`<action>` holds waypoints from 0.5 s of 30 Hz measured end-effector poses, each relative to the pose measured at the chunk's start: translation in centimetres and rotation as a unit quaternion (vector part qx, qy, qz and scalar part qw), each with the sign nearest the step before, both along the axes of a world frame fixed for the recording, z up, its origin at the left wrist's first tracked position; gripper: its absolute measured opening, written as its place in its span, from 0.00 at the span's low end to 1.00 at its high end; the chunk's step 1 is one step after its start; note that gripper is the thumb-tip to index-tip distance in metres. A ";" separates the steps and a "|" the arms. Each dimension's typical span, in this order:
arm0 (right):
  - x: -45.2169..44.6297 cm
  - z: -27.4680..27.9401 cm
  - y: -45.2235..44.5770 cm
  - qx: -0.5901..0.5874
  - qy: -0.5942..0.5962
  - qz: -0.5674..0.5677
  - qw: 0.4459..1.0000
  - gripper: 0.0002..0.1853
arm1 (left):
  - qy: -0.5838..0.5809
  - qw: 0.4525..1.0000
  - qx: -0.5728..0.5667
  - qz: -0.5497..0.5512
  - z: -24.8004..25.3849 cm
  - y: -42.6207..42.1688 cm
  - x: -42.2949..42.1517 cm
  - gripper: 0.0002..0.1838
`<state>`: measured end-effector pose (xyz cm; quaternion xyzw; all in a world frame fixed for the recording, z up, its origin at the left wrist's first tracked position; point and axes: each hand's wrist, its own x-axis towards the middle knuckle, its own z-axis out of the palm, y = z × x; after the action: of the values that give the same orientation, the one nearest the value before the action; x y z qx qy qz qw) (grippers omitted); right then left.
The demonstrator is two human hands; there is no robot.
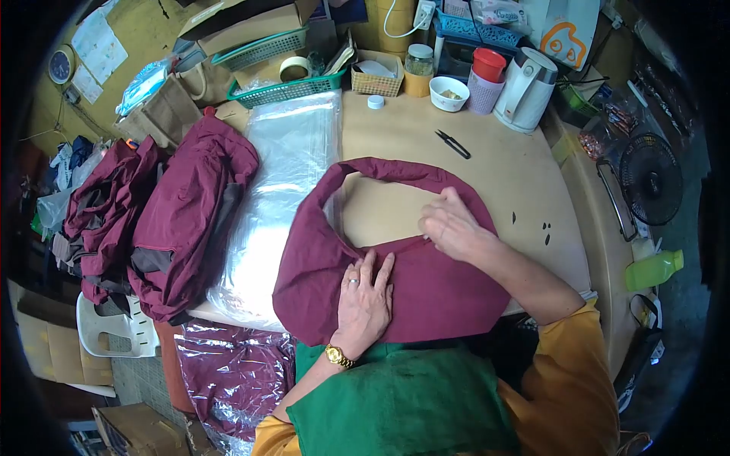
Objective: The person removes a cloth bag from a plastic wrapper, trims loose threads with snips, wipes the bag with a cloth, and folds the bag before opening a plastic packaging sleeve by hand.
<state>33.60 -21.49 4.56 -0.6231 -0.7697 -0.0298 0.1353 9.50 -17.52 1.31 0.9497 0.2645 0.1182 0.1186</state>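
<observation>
A maroon fabric shoulder bag lies flat at the table's front edge, its wide strap looping away from me. My left hand rests on the bag's body with the fingers stretched out, just below the opening's edge. At the right end of that opening, my right hand is closed, its fingers curled together at the fabric edge. Whatever those fingers hold is hidden. Black thread snips lie beyond the strap on the right.
Clear plastic sheets lie left of the bag, beside more maroon bags. Along the back stand a green basket, a jar, a white bowl and a white kettle. Small dark pieces lie on the right.
</observation>
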 end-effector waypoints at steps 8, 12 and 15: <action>-2.1 -3.3 1.2 0.116 0.096 -0.030 0.988 0.04 | 0.035 0.999 0.036 -0.009 -0.1 -0.5 -0.4 0.37; -2.2 0.1 2.0 0.093 0.165 -0.089 0.978 0.05 | 0.101 0.994 0.021 -0.035 1.6 -2.3 -1.5 0.38; -7.7 -1.5 0.7 0.035 0.221 -0.012 0.975 0.06 | 0.125 0.992 0.016 -0.001 2.2 -1.7 -1.4 0.38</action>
<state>25.85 -20.76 3.05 -0.6188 -0.7115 0.0804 0.3232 8.07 -19.19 3.55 0.9590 0.2748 0.0024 0.0689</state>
